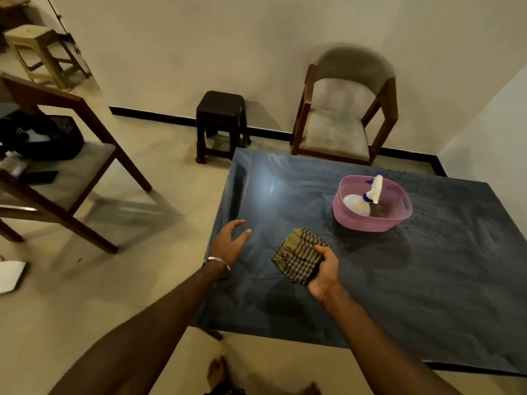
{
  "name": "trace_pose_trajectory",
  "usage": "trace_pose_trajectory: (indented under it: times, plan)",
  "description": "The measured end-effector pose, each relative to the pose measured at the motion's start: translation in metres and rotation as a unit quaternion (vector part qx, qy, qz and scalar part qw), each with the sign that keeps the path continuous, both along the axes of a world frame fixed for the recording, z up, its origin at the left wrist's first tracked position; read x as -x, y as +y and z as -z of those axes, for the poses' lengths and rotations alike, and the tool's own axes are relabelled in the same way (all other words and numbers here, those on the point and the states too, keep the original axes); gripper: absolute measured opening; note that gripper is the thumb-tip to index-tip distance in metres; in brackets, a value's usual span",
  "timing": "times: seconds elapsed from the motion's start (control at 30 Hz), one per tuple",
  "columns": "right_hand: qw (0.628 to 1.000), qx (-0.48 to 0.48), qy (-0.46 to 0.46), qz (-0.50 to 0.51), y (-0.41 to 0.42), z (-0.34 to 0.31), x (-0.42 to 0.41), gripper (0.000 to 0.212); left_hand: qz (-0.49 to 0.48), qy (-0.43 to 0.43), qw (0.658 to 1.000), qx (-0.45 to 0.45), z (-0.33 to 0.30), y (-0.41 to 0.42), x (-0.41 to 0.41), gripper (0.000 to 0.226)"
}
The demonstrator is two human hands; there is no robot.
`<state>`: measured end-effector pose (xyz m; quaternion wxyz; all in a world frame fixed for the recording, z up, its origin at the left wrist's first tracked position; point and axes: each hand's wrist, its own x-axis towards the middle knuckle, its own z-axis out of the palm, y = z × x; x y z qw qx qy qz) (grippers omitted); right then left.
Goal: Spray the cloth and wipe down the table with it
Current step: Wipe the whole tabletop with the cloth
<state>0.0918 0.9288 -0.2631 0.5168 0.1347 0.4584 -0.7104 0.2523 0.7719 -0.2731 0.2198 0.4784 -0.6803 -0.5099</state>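
Dark table (427,280), right hand (325,270) gripping folded cloth (298,256), left hand (228,242) spread, empty.

You are in a room of a home. A cushioned wooden armchair (342,109) and a dark plastic stool (221,124) stand against a plain pale wall, the floor (159,195) is beige tile, and a low dark surface (399,280) carries a pink plastic basin (370,220).
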Motion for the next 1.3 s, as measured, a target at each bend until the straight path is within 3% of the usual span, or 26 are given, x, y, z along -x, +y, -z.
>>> trace_pose_trajectory:
  times: [0.23, 0.33, 0.43, 0.53, 0.67, 0.7, 0.77, 0.9, 1.13, 1.3]
  plan:
    - [0.989, -0.087, 0.075, -0.099, -0.036, 0.016, -0.061, 0.039, -0.053, 0.032, 0.993, -0.098, 0.014, -0.016, -0.052, 0.046]
    - [0.947, -0.146, 0.206, -0.198, -0.049, 0.022, -0.083, 0.032, -0.084, 0.046, 0.987, -0.126, 0.021, -0.012, -0.067, 0.037]
    - [0.821, -0.155, 0.443, -0.325, -0.06, 0.027, -0.103, 0.027, -0.12, 0.069, 0.979, -0.151, 0.018, -0.002, -0.077, 0.029]
    - [0.66, -0.112, 0.589, -0.453, -0.066, 0.041, -0.123, 0.051, -0.141, 0.077, 0.973, -0.168, 0.02, 0.004, -0.083, 0.036]
    - [0.432, -0.107, 0.676, -0.588, -0.047, 0.074, -0.157, 0.063, -0.142, 0.071, 0.968, -0.196, 0.029, 0.01, -0.093, 0.04]
    - [0.394, -0.104, 0.685, -0.605, -0.038, 0.083, -0.164, 0.064, -0.139, 0.063, 0.969, -0.194, 0.031, 0.01, -0.094, 0.042]
    - [0.352, -0.09, 0.709, -0.605, -0.021, 0.099, -0.173, 0.067, -0.132, 0.052, 0.972, -0.187, 0.037, 0.007, -0.098, 0.044]
    - [0.341, -0.102, 0.716, -0.601, -0.031, 0.109, -0.153, 0.068, -0.121, 0.046, 0.971, -0.203, 0.047, -0.008, -0.1, 0.045]
    - [0.412, -0.288, 0.673, -0.543, -0.12, 0.102, -0.073, 0.068, -0.102, 0.079, 0.956, -0.264, 0.053, -0.035, -0.091, 0.046]
    - [0.388, -0.282, 0.699, -0.531, -0.109, 0.11, -0.101, 0.073, -0.09, 0.102, 0.943, -0.303, 0.058, -0.048, -0.082, 0.043]
